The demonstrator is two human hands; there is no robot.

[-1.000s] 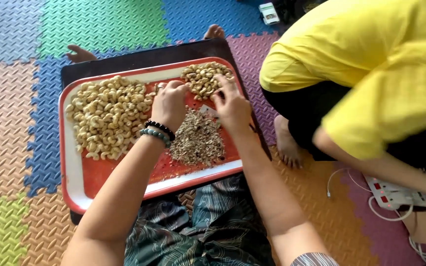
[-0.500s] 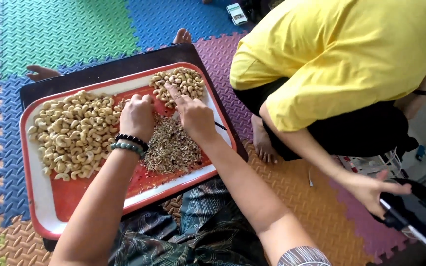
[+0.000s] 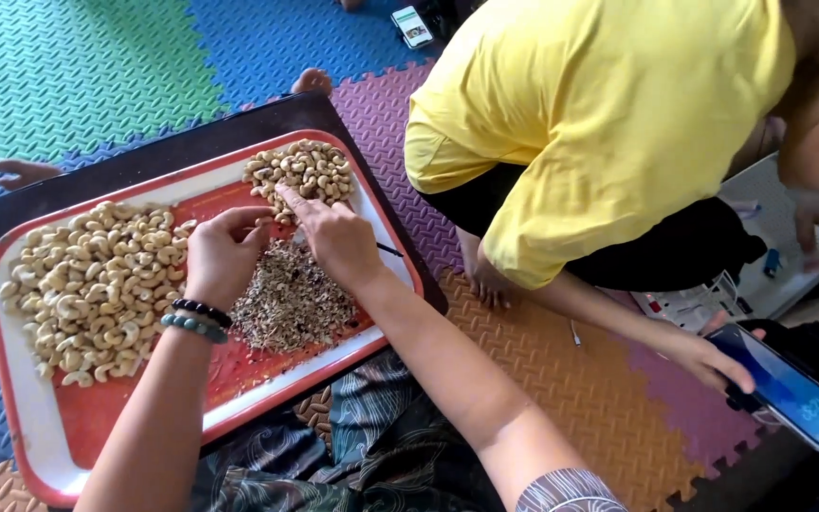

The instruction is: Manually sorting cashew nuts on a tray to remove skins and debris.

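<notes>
A red tray with a white rim (image 3: pixel 11 379) rests on my lap and a dark board. It holds a large heap of pale cashew nuts (image 3: pixel 87 284) at the left, a smaller heap of cashews (image 3: pixel 300 171) at the far right corner, and a pile of brown skins (image 3: pixel 291 299) in the middle. My left hand (image 3: pixel 220 256), with bead bracelets on the wrist, has its fingertips pinched on a nut between the heaps. My right hand (image 3: pixel 334 237) stretches its forefinger to the small heap. A thin dark tool (image 3: pixel 389 250) sticks out from under it.
A person in a yellow shirt (image 3: pixel 599 123) crouches close at the right, one hand on a phone (image 3: pixel 789 389) on the floor. Coloured foam mat tiles (image 3: pixel 97 76) cover the floor. A white power strip (image 3: pixel 694 303) and a small device (image 3: pixel 412 26) lie nearby.
My view has swung right, so the tray sits further left. My right forefinger now reaches the small heap. The person beside me has stretched a hand out to a phone.
</notes>
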